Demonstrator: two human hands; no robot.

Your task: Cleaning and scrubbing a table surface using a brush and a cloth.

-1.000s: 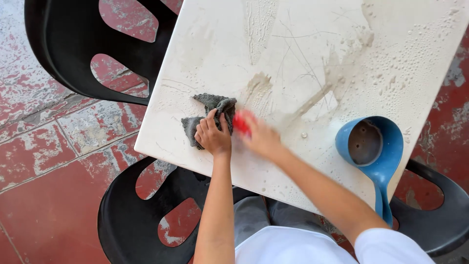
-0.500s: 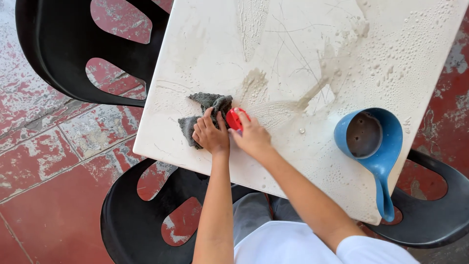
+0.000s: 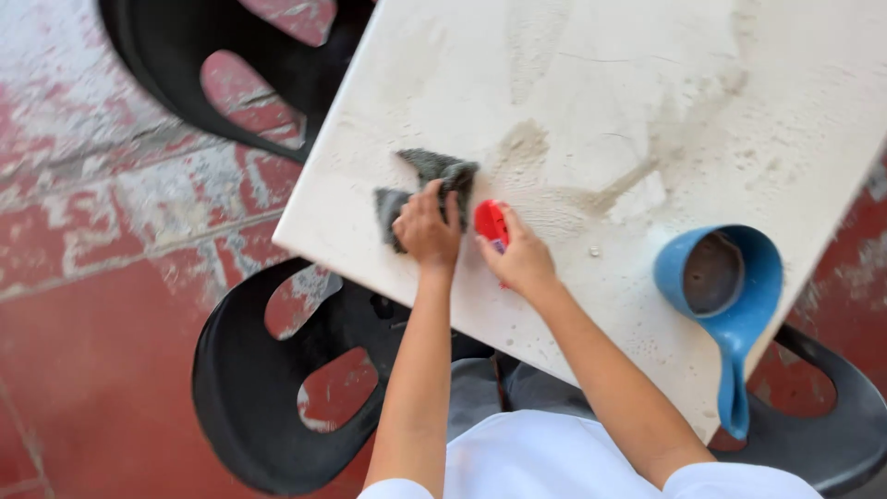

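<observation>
My left hand presses down on a dark grey cloth that lies crumpled on the white table, close to its near left edge. Right beside it, my right hand grips a small red brush against the wet, soapy tabletop. The two hands almost touch. Smears of grey foam run across the table beyond the brush.
A blue plastic dipper with dark water in it stands at the table's near right edge, handle pointing toward me. Black plastic chairs stand at the left front, the far left and the right. The floor is worn red tile.
Both hands have stayed on the cloth and the red brush; the brush has shifted slightly on the tabletop. The camera's view has moved a little.
</observation>
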